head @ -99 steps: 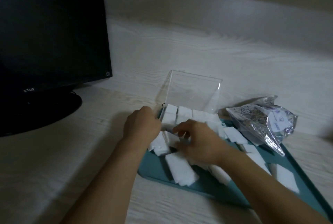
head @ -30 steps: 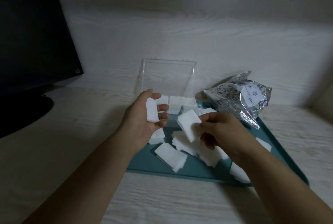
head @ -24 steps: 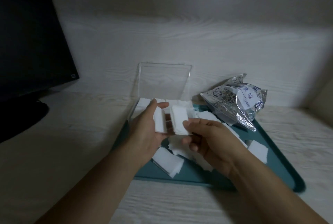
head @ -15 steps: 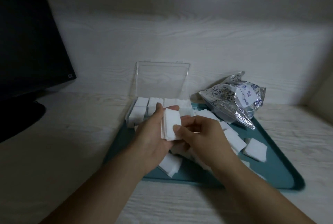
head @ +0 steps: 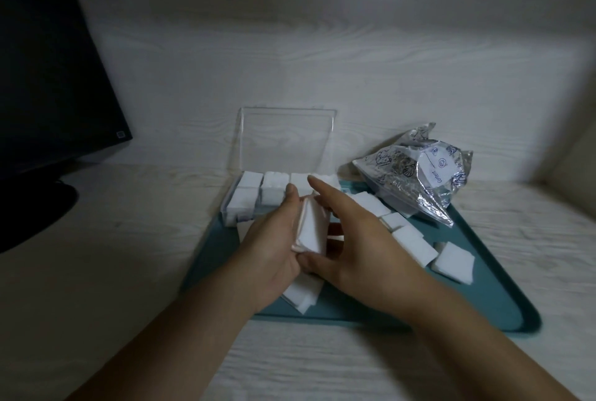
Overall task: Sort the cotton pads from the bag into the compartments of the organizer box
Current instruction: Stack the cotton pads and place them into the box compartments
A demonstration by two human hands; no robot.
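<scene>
1. Pads (head: 311, 228): I am holding a small stack of white cotton squares on edge between my two hands, above the tray (head: 483, 304) and just in front of the box (head: 245, 204).
2. Left hand (head: 274, 249): I am cupping the stack from its left side, fingers curled along it, thumb tip rising at its far top corner.
3. Right hand (head: 351, 246): I am closing it on the stack from the right, thumb pressing under the near lower corner, forefinger stretching out over the top toward the box; the other fingers are lying against the right face.
4. Box: it is sitting at the tray's far left corner with its clear lid (head: 283, 139) standing upright; the visible compartments are holding white pads.
5. Loose pads (head: 412, 239): several are lying scattered on the tray to the right of my hands, and one (head: 303, 297) is lying under my left wrist.
6. Bag (head: 416, 175): crinkled and printed, it is resting at the tray's far right corner.
7. Monitor (head: 48, 78): it is standing dark at far left on the desk (head: 96, 271).
</scene>
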